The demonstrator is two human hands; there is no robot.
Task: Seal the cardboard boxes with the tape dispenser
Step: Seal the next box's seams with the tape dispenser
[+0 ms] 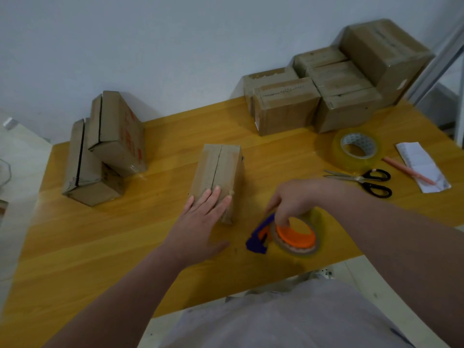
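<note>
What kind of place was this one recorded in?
Probably a small packing or shipping station: taped cardboard boxes stacked by the wall, a spare tape roll and scissors on the wooden table, plus a tape dispenser.

Yellow-orange wood-grain desk (100, 247); brown cardboard boxes (218, 177); purple-and-orange tape dispenser (283, 234); black-handled scissors (364, 180); pink pen (408, 170).

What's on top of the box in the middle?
The left hand rests flat on the near end of the box. Its seam shows beyond the fingers; the part under the hand is hidden.
</note>
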